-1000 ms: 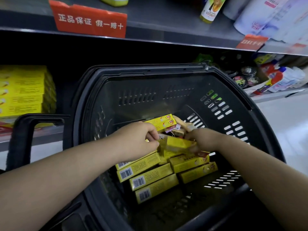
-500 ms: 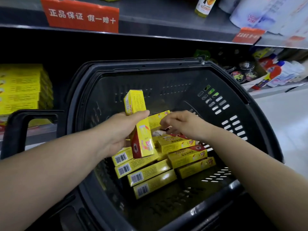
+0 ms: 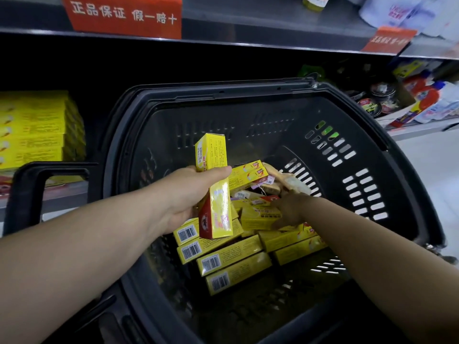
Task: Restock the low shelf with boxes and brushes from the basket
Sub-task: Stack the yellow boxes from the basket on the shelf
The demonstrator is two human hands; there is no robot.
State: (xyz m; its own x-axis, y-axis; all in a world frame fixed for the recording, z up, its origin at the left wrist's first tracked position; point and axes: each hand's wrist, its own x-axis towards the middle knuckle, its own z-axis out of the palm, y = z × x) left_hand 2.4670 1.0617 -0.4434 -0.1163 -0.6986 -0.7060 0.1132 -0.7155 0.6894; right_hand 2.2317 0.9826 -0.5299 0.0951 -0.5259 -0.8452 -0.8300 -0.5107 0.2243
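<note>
Grips upright yellow box (image 3: 213,155) in curled left hand (image 3: 191,197); lays right hand (image 3: 290,209) on barcoded boxes (image 3: 231,259) below, finger state untellable. Above fingers, red sign (image 3: 121,16) reading "正品保证 假一赔十".

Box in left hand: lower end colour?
Red; the box in the left hand is otherwise yellow. Head view.

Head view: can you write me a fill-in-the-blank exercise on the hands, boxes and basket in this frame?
1. The left hand grips one box, held ____ rather than flat.
2. The right hand reaches into the basket, whose colour is ____.
3. The stacked boxes outside the basket lie to its ____.
4. All these boxes are mainly ____.

Missing words: upright; black; left; yellow.
</note>
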